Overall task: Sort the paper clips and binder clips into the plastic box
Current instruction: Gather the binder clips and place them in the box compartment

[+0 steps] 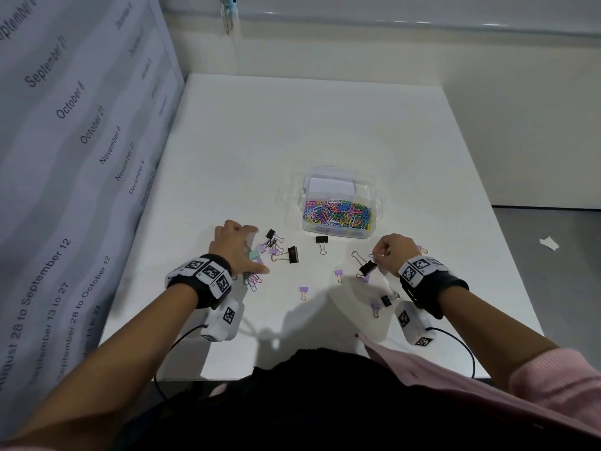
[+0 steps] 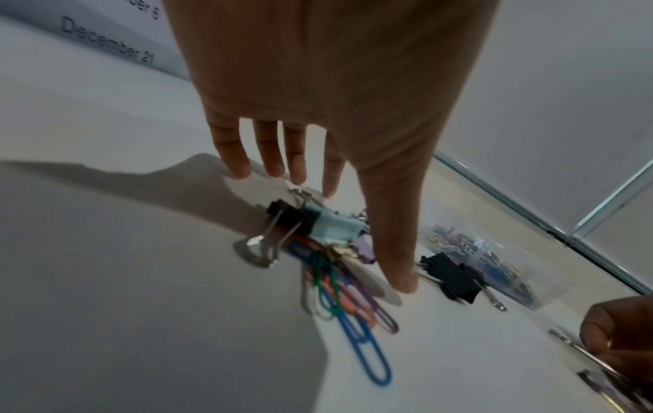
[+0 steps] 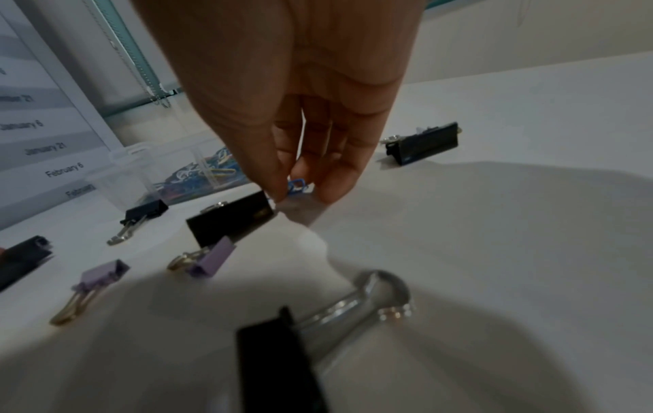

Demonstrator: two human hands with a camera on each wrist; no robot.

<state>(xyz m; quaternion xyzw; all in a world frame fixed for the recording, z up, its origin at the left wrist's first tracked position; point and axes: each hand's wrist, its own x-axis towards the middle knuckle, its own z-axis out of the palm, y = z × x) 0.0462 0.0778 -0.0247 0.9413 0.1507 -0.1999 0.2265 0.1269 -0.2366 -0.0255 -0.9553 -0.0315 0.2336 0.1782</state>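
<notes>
A: Right hand (image 3: 300, 134) has a small blue paper clip (image 3: 296, 185) pinched at its fingertips (image 3: 279, 192), just clear of the bench (image 1: 325, 131). My worry: a thin clip, a light pinch, so it could slip out on the way to the plastic box (image 1: 338, 203).

B: And that black binder clip (image 3: 229, 220) sits right beside the fingers; a brush could drag it along.

A: The box lies ahead, paper clips already filling its near compartment.

B: Left hand (image 1: 239, 245), fingers spread and straight, covers a heap of clips (image 2: 328, 268), tips on the bench. Tangled paper clips there may lift together.
</notes>
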